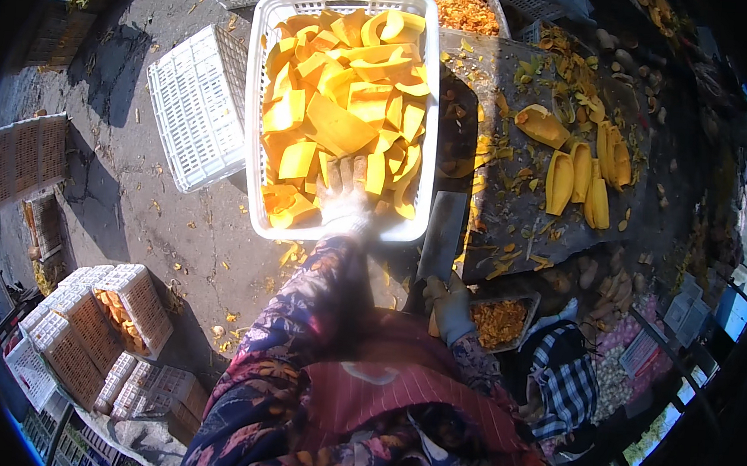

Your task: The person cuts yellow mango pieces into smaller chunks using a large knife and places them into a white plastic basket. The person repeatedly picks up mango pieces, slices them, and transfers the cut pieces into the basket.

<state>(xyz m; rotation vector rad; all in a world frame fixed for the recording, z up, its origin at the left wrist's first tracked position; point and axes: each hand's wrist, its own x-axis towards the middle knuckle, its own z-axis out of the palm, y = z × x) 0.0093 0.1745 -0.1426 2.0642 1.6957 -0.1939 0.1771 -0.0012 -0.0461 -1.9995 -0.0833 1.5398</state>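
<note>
A white plastic basket (250, 114) in front of me is heaped with cut pieces of orange squash (336, 123). My left hand (344, 189), in a soiled work glove, lies palm down on the pieces near the basket's close edge, its fingers extended and slightly apart. What is under the palm is hidden. Also gloved, my right hand (447, 306) grips the handle of a cleaver (444, 228). The broad blade points away from me, just right of the basket. Beyond it, peeled, hollowed squash halves (579, 176) lie on a dark, scrap-strewn work surface (504, 222).
A tilted white crate (197, 104) stands left of the basket. Crates of squash (121, 316) are stacked at lower left. Squash pulp fills a tray (500, 323) by my right hand and a large container (454, 5) at the top. A person in checked clothing (561, 376) is at lower right.
</note>
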